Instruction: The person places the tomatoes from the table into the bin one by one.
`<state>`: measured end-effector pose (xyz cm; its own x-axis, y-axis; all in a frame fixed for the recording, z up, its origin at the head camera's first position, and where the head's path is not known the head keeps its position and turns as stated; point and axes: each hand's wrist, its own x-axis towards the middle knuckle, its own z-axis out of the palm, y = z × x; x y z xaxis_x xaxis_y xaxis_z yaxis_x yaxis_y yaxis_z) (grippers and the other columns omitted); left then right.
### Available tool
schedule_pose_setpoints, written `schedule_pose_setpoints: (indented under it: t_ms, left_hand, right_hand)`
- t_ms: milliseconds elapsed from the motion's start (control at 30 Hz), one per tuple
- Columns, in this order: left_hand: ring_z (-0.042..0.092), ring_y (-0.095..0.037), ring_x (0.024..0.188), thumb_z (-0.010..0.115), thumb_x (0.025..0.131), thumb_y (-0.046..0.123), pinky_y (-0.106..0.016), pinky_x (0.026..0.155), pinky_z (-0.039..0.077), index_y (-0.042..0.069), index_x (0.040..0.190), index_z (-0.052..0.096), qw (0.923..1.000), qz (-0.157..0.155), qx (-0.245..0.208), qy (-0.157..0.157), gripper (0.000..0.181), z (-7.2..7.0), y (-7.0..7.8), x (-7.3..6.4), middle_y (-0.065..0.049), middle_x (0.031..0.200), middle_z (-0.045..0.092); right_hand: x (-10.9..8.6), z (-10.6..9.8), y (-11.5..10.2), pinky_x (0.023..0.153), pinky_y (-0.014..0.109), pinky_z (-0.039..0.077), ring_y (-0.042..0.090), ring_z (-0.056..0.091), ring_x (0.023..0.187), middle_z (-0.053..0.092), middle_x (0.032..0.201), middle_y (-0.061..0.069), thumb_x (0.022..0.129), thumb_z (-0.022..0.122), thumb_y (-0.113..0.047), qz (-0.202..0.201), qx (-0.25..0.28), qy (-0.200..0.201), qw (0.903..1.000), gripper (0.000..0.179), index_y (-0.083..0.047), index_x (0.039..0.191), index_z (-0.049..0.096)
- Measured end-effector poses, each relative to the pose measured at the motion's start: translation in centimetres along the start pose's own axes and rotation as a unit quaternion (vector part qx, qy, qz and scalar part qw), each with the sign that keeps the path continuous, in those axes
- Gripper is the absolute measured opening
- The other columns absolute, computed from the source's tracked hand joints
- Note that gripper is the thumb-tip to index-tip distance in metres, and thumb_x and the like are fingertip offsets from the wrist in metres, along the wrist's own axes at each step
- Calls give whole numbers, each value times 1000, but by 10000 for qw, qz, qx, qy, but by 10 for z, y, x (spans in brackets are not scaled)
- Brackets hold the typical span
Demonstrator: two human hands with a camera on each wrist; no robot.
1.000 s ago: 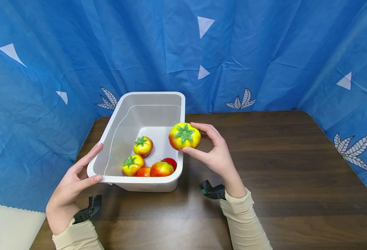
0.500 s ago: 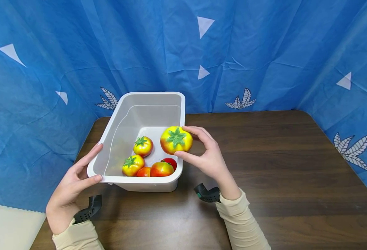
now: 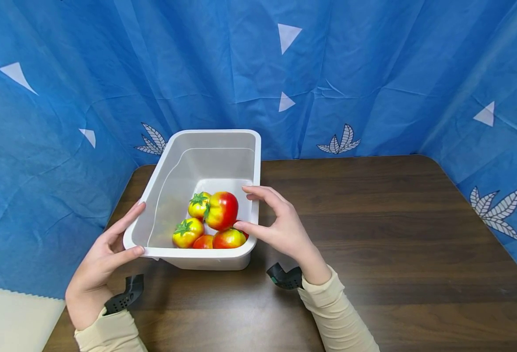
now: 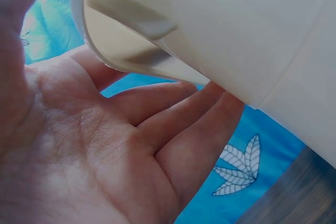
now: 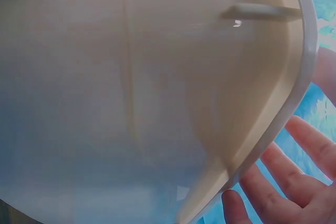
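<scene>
A white plastic bin (image 3: 188,253) stands tilted toward me on the table. My left hand (image 3: 101,261) holds its near left corner, thumb on the front rim and fingers along the left side; the left wrist view shows these fingers (image 4: 178,124) under the rim. Above the right rim, my right hand (image 3: 280,222) has its fingers spread with nothing between them. Just left of its fingertips is a large red-and-yellow tomato (image 3: 223,210), turned on its side inside the bin. Several other tomatoes lie there, including one yellow tomato (image 3: 188,233) with a green calyx; one red tomato is mostly hidden.
The dark wooden tabletop (image 3: 372,234) extends to the right of the bin. A blue patterned curtain (image 3: 223,63) surrounds the table's back and sides. Pale cloth (image 3: 11,318) lies at the lower left.
My right hand has moved left over the bin's rim and let go of the large tomato, which has dropped in and turned onto its side. My left hand stays put.
</scene>
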<state>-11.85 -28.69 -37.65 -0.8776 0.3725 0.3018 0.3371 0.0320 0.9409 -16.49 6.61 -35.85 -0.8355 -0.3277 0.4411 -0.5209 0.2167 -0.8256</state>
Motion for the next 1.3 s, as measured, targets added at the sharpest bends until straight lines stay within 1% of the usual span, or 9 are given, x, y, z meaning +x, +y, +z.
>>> schedule_pose_setpoints:
  t_ms: [300,467,567,733,800,1000,1100,1300]
  left_hand:
    - [39,-11,124,49,81,-26,-21,83,49,-2,147,19,10000,-34,36,8,77,-1,-1,0,-3,157,14]
    - [37,-11,126,49,80,-27,-20,83,49,-2,147,19,10000,-18,16,-1,77,-1,-1,0,-4,157,13]
    - [38,-11,125,49,80,-26,-21,84,49,-2,147,19,10000,-41,6,35,77,-1,0,0,-3,157,13]
    - [39,-12,123,51,79,-26,-22,84,49,-2,147,21,9999,-87,0,87,78,0,0,0,-4,156,14]
    - [40,-13,122,51,79,-26,-23,84,48,-2,147,21,9999,-102,-15,107,79,0,0,0,-4,156,14]
    - [41,-13,122,52,79,-26,-23,84,48,-1,147,22,9997,-173,-25,177,79,1,1,0,-3,156,15]
    - [42,-13,121,53,80,-24,-24,84,49,-1,147,22,9997,-161,-47,153,78,1,1,1,-3,155,16]
    - [43,-17,119,53,79,-25,-25,83,50,-1,148,19,9999,-14,-58,147,81,1,3,2,-9,153,20]
  right_hand:
    - [0,0,0,96,42,43,12,53,110,56,124,-5,74,80,-22,33,-121,-15,9999,58,-19,127,56]
    - [0,0,0,96,41,43,9,52,110,56,124,-6,75,80,-22,21,-114,-8,9999,56,-21,126,57]
    - [0,-1,-1,96,40,43,8,52,111,56,124,-8,75,80,-22,-8,-87,21,10000,55,-21,126,57]
    - [-1,-2,-3,96,38,43,8,50,113,55,125,-8,76,79,-20,-33,-63,95,9999,54,-18,125,58]
    - [-2,-3,-3,96,38,43,8,49,115,55,125,-8,76,79,-20,-31,-62,112,9999,54,-17,126,58]
    - [-3,-5,-4,97,41,43,8,47,117,54,128,-9,77,78,-19,20,-81,125,9999,54,-18,126,57]
    - [-3,-7,-4,97,42,42,9,46,119,52,130,-8,78,77,-20,14,-196,166,9997,53,-19,127,57]
    - [-4,-17,-5,97,46,42,10,42,123,47,136,-7,79,76,-22,84,-444,355,9983,52,-20,127,56]
